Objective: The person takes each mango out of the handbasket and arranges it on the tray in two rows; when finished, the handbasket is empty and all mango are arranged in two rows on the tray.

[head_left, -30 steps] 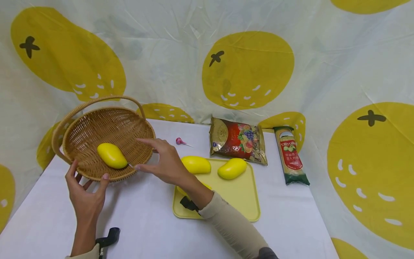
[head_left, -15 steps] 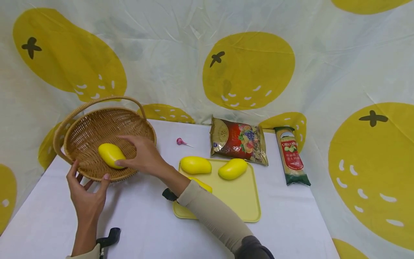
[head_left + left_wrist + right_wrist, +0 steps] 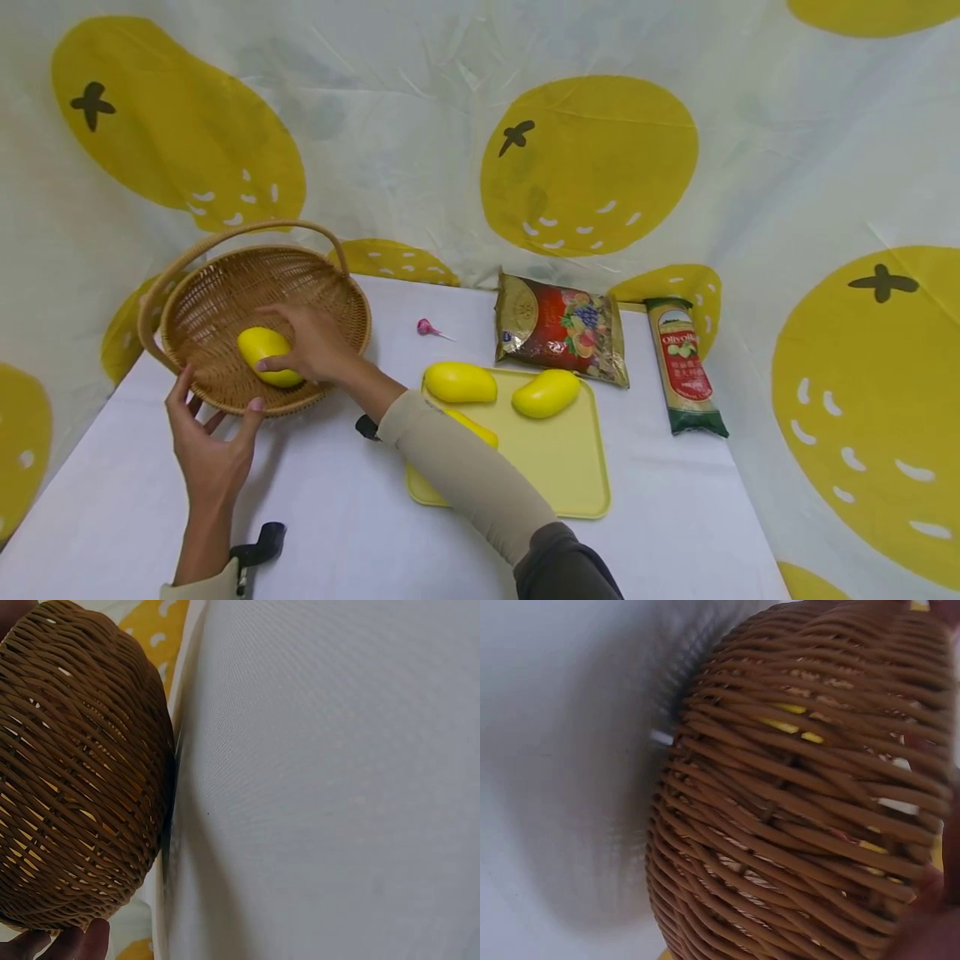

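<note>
A wicker basket (image 3: pixel 217 287) with an arched handle stands at the left, its opening tilted toward me, and a yellow mango (image 3: pixel 260 343) lies inside it. My left hand (image 3: pixel 213 450) grips the basket's near rim, its thumb and fingers spread along the edge. Reaching over the rim, my right hand (image 3: pixel 318 342) holds the mango from its right side, thumb on the near side and fingers beyond it. The left wrist view shows the woven outside of the basket (image 3: pixel 82 772) with fingertips (image 3: pixel 94 941) at its edge. Through the weave in the right wrist view, bits of yellow show.
Right of the basket, a yellow tray (image 3: pixel 562 467) bears three mangoes, one partly behind my right sleeve (image 3: pixel 465 467). Behind it lie a pink lollipop (image 3: pixel 426 327) and a shiny red-gold candy bag (image 3: pixel 551 325). A long red-green packet (image 3: pixel 684 367) lies farther right, before the fruit-print cloth.
My right hand has moved left into the basket and come onto the mango there. My left hand keeps its grip on the rim. The head view has shifted slightly.
</note>
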{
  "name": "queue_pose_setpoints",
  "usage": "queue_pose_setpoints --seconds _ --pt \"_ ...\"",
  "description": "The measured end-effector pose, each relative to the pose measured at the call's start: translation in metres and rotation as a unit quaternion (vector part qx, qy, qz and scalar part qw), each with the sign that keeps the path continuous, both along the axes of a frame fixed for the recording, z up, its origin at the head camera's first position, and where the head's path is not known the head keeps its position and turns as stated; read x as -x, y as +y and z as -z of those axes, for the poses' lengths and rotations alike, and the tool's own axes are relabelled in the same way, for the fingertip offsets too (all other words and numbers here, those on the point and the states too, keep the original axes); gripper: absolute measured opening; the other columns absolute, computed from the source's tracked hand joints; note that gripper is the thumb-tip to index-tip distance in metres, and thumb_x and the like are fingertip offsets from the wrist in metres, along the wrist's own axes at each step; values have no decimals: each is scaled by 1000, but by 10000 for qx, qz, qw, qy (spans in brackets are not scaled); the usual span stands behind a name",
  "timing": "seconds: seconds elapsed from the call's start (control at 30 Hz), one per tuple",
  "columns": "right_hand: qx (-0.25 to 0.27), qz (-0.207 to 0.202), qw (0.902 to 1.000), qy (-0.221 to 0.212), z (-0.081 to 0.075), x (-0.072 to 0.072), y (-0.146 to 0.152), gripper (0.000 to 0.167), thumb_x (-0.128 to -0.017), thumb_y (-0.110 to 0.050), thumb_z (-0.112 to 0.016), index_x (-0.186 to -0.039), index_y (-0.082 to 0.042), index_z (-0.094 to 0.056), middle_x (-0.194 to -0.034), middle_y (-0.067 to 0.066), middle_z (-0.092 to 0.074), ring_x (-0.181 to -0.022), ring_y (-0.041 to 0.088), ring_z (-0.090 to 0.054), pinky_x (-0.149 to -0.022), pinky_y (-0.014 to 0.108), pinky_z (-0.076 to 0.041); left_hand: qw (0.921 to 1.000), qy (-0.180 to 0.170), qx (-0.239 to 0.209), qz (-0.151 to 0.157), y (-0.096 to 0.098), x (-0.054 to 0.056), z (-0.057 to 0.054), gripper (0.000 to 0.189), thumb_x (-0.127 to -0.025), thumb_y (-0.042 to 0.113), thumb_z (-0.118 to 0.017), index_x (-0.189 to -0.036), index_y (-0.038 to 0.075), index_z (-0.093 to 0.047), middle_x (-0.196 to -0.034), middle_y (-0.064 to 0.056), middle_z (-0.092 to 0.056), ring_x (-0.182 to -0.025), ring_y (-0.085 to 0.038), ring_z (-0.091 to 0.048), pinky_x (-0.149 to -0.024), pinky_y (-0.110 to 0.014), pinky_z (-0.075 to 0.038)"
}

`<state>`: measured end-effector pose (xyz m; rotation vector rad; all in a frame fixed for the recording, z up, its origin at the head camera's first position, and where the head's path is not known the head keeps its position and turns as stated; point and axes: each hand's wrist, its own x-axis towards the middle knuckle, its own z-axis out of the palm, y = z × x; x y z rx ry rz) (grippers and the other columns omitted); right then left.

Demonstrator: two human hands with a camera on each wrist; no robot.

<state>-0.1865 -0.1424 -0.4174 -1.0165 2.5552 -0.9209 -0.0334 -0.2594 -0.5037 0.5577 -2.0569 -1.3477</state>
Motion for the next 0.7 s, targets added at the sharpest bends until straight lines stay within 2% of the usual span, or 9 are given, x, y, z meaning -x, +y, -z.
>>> queue_pose_setpoints --seconds 0.13,0.23,0.3,0.43,0.53,0.63,0.7 --pt "-332 173 9992 -122 6 5 -10 78 -87 -43 -87 -156 -36 -51 -158 -16 -54 -145 6 -51 -120 25 -40 10000 -18 13 24 0 0 -1 95 -89 20 -82 -166 33 -28 -172 10 -30 -154 -30 -38 -115 -25 -44" --pt "-562 285 9979 -145 10 8 -18 78 -86 -42 -88 -155 -39 -52 -158 -18 -54 -144 6 -51 -120 26 -41 10000 -18 19 27 1 0 -1 95 -89 20 -82 -166 34 -28 -172 11 -30 -154 -31 -38 -113 -24 -44" --pt "-640 249 9976 -85 14 11 -22 78 -86 -40 -88 -155 -37 -52 -158 -16 -54 -144 7 -51 -120 25 -40 10000 5 19 27 1 0 -2 94 -89 20 -81 -166 33 -28 -172 10 -30 -153 -31 -38 -111 -23 -44" --pt "-861 132 9962 42 21 16 -29 82 -85 -39 -89 -157 -33 -50 -160 -15 -52 -146 5 -48 -126 26 -31 10000 82 10 39 0 1 0 94 -88 20 -82 -166 31 -29 -172 8 -31 -152 -31 -40 -106 -20 -43" --pt "-1020 215 9945 -104 25 16 -35 85 -84 -39 -90 -158 -36 -49 -158 -18 -54 -144 4 -48 -124 24 -31 9999 111 10 44 0 2 1 95 -87 19 -82 -166 31 -30 -171 7 -32 -152 -31 -40 -105 -20 -43" --pt "-1102 341 9928 -317 28 15 -40 84 -83 -39 -91 -157 -39 -50 -154 -19 -57 -139 6 -49 -115 23 -39 9999 121 11 41 0 2 1 94 -87 19 -82 -166 30 -30 -172 6 -32 -151 -30 -40 -105 -20 -43" --pt "-1217 323 9915 -322 29 14 -43 83 -84 -40 -91 -156 -41 -50 -154 -19 -56 -138 7 -48 -113 24 -39 10000 92 10 28 1 2 1 94 -88 19 -81 -166 31 -30 -172 7 -32 -152 -30 -40 -105 -20 -43"
